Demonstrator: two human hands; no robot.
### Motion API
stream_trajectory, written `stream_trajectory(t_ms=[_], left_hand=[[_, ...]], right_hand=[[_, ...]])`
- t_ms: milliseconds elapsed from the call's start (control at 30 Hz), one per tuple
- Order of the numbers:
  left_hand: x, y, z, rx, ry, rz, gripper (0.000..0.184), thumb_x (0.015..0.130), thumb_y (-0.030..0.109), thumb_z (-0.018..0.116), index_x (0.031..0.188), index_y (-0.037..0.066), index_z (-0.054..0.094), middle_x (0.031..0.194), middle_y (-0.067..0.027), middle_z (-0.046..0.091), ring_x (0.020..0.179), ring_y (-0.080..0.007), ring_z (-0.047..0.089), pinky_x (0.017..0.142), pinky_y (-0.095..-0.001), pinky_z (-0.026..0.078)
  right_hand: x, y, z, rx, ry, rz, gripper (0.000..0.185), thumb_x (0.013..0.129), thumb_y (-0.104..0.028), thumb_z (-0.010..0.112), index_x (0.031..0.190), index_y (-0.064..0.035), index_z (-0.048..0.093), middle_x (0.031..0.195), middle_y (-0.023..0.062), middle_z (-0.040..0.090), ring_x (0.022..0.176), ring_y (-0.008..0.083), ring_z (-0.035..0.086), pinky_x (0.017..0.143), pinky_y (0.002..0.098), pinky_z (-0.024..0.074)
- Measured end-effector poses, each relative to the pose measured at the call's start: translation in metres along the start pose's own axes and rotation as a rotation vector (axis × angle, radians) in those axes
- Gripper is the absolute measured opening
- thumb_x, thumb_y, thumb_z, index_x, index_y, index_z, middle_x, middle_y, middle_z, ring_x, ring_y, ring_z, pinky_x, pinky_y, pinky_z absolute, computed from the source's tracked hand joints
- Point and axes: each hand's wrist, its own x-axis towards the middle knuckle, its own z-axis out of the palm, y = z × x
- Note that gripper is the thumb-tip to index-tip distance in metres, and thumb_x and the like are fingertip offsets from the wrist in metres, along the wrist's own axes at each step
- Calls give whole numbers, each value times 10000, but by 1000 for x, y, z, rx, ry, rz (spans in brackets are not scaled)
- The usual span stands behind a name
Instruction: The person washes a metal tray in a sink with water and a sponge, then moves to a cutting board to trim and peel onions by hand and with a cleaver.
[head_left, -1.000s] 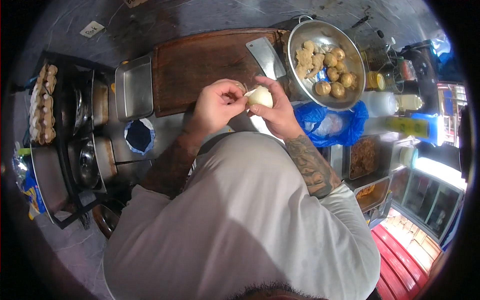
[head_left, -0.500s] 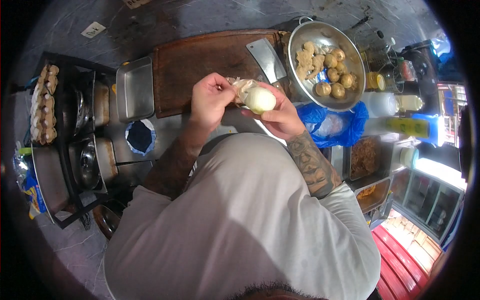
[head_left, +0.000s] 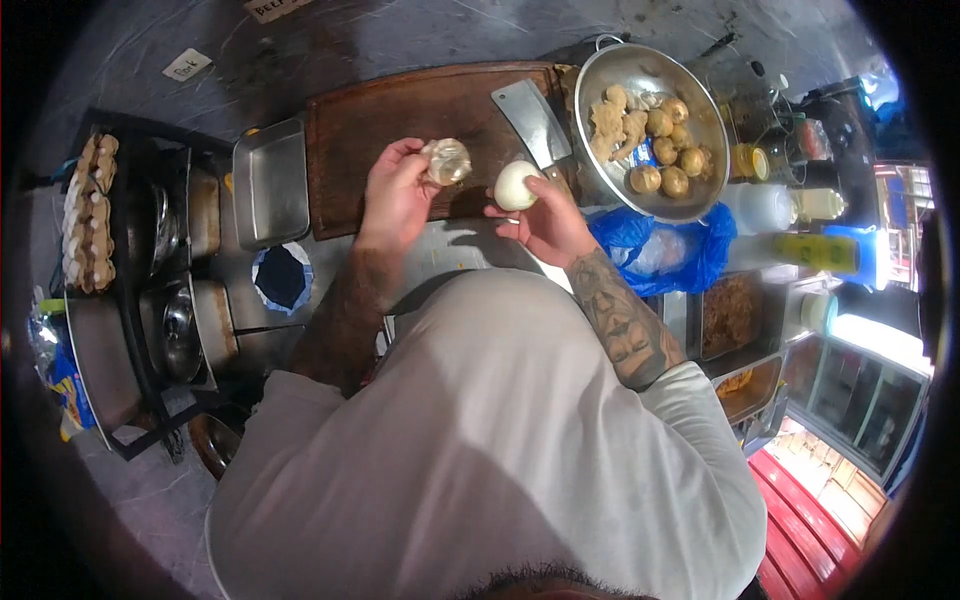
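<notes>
Head view: two bare hands and one peeled onion (head_left: 516, 186). The left hand (head_left: 395, 195) had its fingers clamped on one loose, papery skin (head_left: 447, 162) above the board (head_left: 420, 110). The right hand (head_left: 550, 220) gripped the onion between thumb and fingers, near the board's front edge; its lower fingers were spread apart. Onion and skin were apart.

Obstructions: one cleaver (head_left: 532, 122) lay just beyond the right fingers, its handle partly hidden by that hand. One metal bowl (head_left: 652, 78) stood beyond and to the right of those fingers, holding at least seven brown onions (head_left: 675, 181) and some ginger (head_left: 606, 130). One blue bag (head_left: 700, 262) sat to their right, near the wrist.

Left of the left fingers stood one rectangular tray (head_left: 272, 185), just beside the board; nearer the body was one round container (head_left: 281, 277) with a dark interior. Farther left were eggs (head_left: 88, 215), too small to count surely. Two labels (head_left: 187, 65) lay beyond the left fingers.
</notes>
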Motion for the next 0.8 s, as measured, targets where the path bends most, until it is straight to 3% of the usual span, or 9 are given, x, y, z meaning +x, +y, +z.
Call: stream_trajectory(t_ms=[67, 133, 267, 367, 533, 633, 700, 767, 800], left_hand=[[9, 3, -27, 74, 12, 54, 270, 935, -19, 545, 1200, 11, 501, 1120, -148, 627, 991, -226, 648, 807, -351, 546], [1, 16, -33, 150, 168, 38, 337, 937, -12, 547, 1269, -13, 484, 1127, -150, 622, 983, -226, 642, 788, -335, 537], [-10, 43, -58, 287, 150, 84, 458, 948, 5, 536, 1398, -24, 460, 1237, -170, 617, 1084, -258, 633, 858, -375, 534], [-22, 64, -51, 225, 123, 106, 405, 982, 49, 494, 1376, -43, 469, 1288, -210, 586, 1164, -333, 608, 960, -456, 532], [-31, 67, -58, 327, 143, 189, 348, 1000, 48, 500, 1332, -54, 512, 1261, -184, 596, 1142, -289, 618, 957, -408, 537], [-28, 53, -51, 466, 149, 237, 296, 989, 32, 528, 1272, -49, 559, 1234, -169, 603, 1125, -258, 614, 953, -372, 525], [-26, 35, -30, 557, 119, 236, 249, 987, 27, 553, 1222, -42, 596, 1198, -156, 609, 1109, -231, 610, 945, -333, 516], [-30, 15, 11, 1078, -222, 559, 182, 982, 9, 547, 1127, -37, 646, 1191, -142, 615, 1130, -209, 593, 955, -330, 495], [-37, 2, 43, 994, -386, 566, 188, 976, 3, 527, 1101, -26, 664, 1182, -134, 621, 1178, -226, 574, 992, -350, 469]], right_hand=[[18, -1, -25, -605, 345, 141, 496, 912, -290, 658, 1305, -40, 488, 1181, 177, 650, 1107, 309, 660, 867, 395, 569], [39, 13, -55, -1448, 431, 44, 580, 823, -386, 718, 1228, -6, 550, 1160, 223, 664, 1104, 354, 655, 857, 417, 551], [89, 35, -20, -1966, 183, -89, 655, 748, -453, 758, 1185, 13, 616, 1138, 300, 624, 1158, 418, 578, 955, 473, 516], [135, 52, 5, -2049, 47, -24, 682, 753, -412, 760, 1273, -13, 569, 1203, 274, 605, 1156, 418, 586, 951, 497, 519], [152, 71, 7, -2069, 143, -163, 698, 781, -375, 751, 1343, -38, 512, 1221, 240, 607, 1129, 411, 609, 926, 520, 526], [110, 55, 14, -2019, 315, -504, 608, 865, -323, 708, 1360, -36, 502, 1243, 191, 609, 1112, 354, 632, 913, 482, 539], [69, 27, 39, -574, 178, -81, 480, 971, -217, 605, 1404, -64, 463, 1277, 163, 597, 1117, 263, 640, 910, 396, 547], [14, 11, 63, -261, 142, -92, 454, 999, -190, 561, 1414, -50, 445, 1261, 139, 602, 1102, 221, 639, 899, 363, 550], [-11, 7, 67, 37, 70, -92, 428, 1027, -163, 518, 1425, -35, 428, 1244, 115, 608, 1087, 178, 637, 889, 330, 554]])
